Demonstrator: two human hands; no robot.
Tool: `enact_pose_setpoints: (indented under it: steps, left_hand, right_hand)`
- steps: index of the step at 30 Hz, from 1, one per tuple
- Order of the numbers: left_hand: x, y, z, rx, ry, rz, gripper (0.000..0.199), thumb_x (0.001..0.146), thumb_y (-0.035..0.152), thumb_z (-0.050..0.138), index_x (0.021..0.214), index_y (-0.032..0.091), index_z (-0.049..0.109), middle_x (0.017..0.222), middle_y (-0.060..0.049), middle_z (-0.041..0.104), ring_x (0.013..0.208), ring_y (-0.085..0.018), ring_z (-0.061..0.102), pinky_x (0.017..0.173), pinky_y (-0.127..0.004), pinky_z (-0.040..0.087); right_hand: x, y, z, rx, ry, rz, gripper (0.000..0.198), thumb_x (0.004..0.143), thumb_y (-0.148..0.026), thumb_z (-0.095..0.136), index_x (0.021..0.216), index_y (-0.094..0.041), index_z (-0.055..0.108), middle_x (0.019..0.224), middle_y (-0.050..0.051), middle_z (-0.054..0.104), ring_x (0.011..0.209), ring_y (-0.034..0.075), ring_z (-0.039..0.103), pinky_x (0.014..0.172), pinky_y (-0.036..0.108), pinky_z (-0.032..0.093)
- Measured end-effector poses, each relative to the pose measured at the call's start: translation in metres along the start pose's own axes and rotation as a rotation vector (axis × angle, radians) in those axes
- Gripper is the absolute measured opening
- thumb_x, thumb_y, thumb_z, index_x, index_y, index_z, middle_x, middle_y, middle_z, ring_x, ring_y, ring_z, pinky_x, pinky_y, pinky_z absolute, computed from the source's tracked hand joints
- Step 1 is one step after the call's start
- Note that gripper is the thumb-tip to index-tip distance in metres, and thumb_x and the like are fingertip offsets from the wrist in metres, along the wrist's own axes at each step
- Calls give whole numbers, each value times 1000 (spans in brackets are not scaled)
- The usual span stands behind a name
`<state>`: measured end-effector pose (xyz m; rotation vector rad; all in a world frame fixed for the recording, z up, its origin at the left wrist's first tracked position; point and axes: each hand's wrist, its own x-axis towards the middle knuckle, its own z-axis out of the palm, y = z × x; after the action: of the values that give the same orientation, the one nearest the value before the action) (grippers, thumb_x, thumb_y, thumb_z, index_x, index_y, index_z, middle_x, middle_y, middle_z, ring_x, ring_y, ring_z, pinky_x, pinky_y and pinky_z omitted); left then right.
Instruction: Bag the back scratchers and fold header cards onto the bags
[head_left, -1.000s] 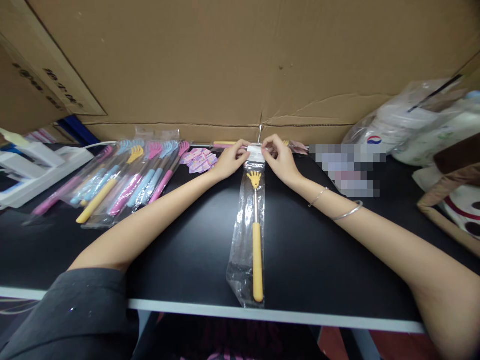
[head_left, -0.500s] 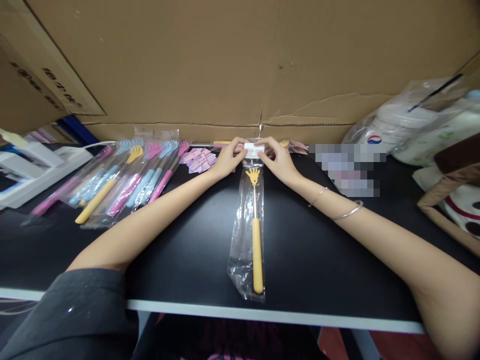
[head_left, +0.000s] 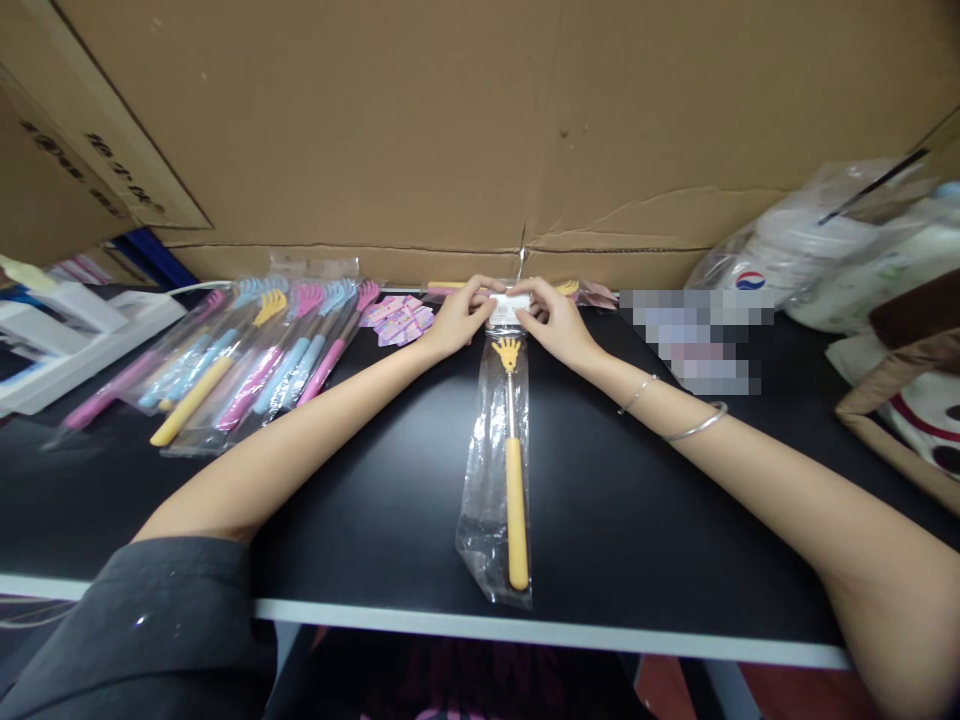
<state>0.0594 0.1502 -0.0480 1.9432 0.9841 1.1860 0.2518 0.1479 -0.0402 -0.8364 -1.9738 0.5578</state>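
Note:
A yellow back scratcher [head_left: 516,510] with a hand-shaped head and a metal rod lies in a clear plastic bag [head_left: 480,500] on the black table, its handle toward me. At the bag's far end is a small white label or card [head_left: 509,309] with faint print. My left hand [head_left: 461,318] pinches its left side between thumb and fingers. On the right side my right hand [head_left: 559,322] grips it the same way, fingertips partly hidden behind it. Whether the white piece is fixed to the bag I cannot tell.
Several bagged back scratchers [head_left: 255,360] in pink, blue and yellow lie at the left, beside a pile of small pink-purple cards [head_left: 399,320]. A white stand [head_left: 82,330] is far left. A bagged cup [head_left: 802,250] and a cloth bag [head_left: 915,390] are at the right. Cardboard [head_left: 450,130] walls the back.
The white piece has shifted slightly toward me and covers more of the bag's far end. Both hands stay in nearly the same place, still holding it.

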Motion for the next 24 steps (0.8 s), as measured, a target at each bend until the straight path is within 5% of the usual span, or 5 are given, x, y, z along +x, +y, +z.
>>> enact_pose_setpoints:
  steps: [8,18,24]
  left_hand:
    - [-2,1,-1,18,-8,-14,15,95,31,50,108,22,52,65,4,55,38,-6,38,34,-18,27]
    - [3,-8,0,52,38,123,14,93,21,51,104,18,57,87,-2,68,76,-12,63,66,-20,48]
    - [2,-6,-1,34,4,115,15,94,22,50,105,17,59,84,-2,68,63,-10,58,61,-20,46]
  right_hand:
    - [0,1,1,24,-4,38,19,80,-15,58,97,-23,57,73,-2,52,62,14,49,64,29,42]
    - [1,1,1,0,6,23,14,79,-12,58,90,-21,58,79,0,60,65,14,51,64,28,42]
    - [1,2,1,-1,-5,5,15,78,-12,57,91,-20,58,79,0,59,64,13,49,62,28,40]
